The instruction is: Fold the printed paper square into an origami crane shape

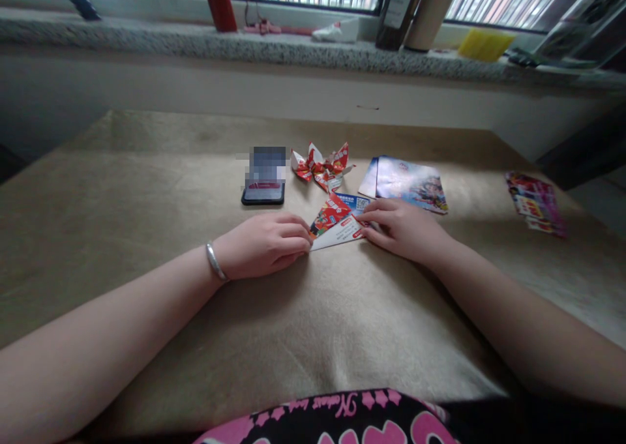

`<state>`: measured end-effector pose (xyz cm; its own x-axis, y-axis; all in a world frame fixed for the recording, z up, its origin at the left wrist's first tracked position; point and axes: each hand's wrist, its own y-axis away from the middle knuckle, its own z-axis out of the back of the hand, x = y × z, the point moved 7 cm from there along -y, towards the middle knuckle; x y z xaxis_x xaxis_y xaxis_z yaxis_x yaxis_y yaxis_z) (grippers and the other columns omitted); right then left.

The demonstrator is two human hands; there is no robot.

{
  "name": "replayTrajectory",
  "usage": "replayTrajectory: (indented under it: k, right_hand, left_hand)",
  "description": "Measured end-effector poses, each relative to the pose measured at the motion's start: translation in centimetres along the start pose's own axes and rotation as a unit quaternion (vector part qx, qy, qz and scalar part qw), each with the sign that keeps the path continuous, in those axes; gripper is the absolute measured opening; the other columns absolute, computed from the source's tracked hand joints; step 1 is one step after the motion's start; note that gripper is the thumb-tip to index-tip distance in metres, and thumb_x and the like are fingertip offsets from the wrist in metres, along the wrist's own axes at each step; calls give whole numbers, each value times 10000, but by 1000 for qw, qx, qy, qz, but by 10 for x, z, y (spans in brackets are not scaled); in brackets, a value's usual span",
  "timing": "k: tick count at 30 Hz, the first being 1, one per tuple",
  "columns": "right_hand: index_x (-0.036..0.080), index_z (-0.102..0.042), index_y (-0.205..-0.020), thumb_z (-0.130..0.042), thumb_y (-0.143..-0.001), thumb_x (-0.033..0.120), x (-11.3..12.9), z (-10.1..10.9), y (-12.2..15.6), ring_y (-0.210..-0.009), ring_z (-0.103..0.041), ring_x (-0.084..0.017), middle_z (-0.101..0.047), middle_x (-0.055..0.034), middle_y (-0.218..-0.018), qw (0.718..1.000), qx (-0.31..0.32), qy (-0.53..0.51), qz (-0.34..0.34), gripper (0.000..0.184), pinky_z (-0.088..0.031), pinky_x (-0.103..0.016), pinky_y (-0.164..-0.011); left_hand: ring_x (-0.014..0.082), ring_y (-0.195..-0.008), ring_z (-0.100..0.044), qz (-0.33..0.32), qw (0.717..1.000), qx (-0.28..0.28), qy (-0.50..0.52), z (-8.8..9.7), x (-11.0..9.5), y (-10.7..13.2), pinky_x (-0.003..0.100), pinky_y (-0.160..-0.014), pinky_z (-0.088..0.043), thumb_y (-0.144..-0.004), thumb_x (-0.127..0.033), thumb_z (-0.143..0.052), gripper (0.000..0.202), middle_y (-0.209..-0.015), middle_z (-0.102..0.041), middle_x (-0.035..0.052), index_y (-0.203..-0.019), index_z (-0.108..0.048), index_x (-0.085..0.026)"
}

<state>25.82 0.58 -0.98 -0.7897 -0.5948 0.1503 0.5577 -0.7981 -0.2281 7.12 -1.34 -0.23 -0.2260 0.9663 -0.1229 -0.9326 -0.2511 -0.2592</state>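
A folded piece of printed paper (337,221), red, white and blue, lies on the tan table (147,190) between my hands. My left hand (264,243) rests on the table with its fingers curled, the fingertips pressing the paper's left corner. My right hand (403,229) lies on the paper's right edge, fingers together and pinching it flat. A silver bracelet (215,261) is on my left wrist. Just behind the paper sits a finished folded paper shape (323,165) in red and white.
A black phone (264,177) lies left of the folded shape. A stack of printed leaflets (405,183) lies behind my right hand, and more leaflets (535,203) at the far right. The windowsill (293,46) holds a red cup, bottles and a yellow item.
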Motion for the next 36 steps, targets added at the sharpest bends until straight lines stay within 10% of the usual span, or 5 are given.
replayTrajectory:
  k: [14,36]
  right_hand:
    - [212,-642,-1218,-459,-941,260,19,-8,-5,-1030,-560,-246,-648,-91,-1194,995,9,15,103,335,-459,-417,-912]
    - [146,-614,-1205,-582,-862,368,22,-13,-12,-1150,-524,-272,-603,-129,-1255,999,4,-37,4,410,-413,-445,-1019]
  left_hand:
    - [253,-1267,-486,66,998,3,-13,-8,9,-3,454,-1060,-428,-921,-290,-514,419,-1381,-514,134,-1323,-500,-173]
    - [309,-1242,-445,170,982,63,-52,-16,12,0,469,-1070,-342,-856,-548,-539,585,-1468,-422,92,-1332,-506,-210]
